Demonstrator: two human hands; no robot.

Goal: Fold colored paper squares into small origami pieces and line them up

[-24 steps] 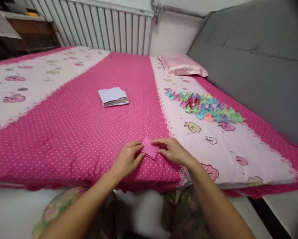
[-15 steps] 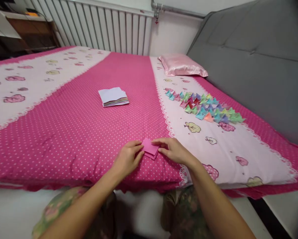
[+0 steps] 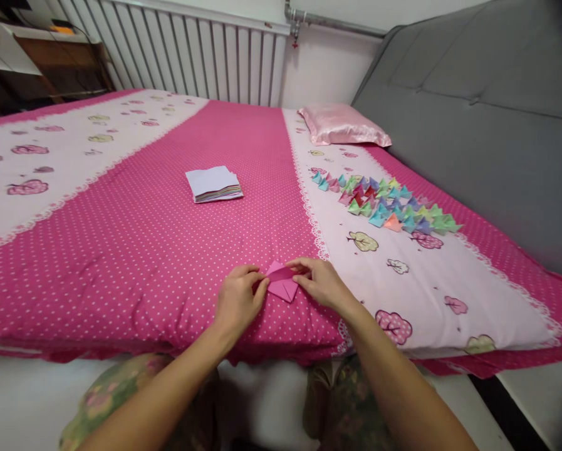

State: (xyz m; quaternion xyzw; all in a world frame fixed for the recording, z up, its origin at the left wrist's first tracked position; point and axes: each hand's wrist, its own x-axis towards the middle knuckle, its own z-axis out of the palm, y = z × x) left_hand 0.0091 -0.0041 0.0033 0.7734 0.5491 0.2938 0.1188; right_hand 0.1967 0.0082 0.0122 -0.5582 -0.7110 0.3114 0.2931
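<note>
A small pink sheet of origami paper, partly folded, lies near the front edge of the bed. My left hand pinches its left corner between thumb and fingers. On the other side my right hand pinches the right corner in the same way. The paper's near part shows a crease running to its lower tip, and a flap stands raised between the two hands. My fingertips cover both side corners.
A stack of square paper sheets rests on the pink bedspread. Several folded paper pieces in many colours stand in rows to the right. Behind them are a pink pillow and a grey headboard. A radiator lines the wall.
The near layer of the pink paper has been folded up from a flat square, so a flap and crease now show. Both hands have stayed at its sides.
</note>
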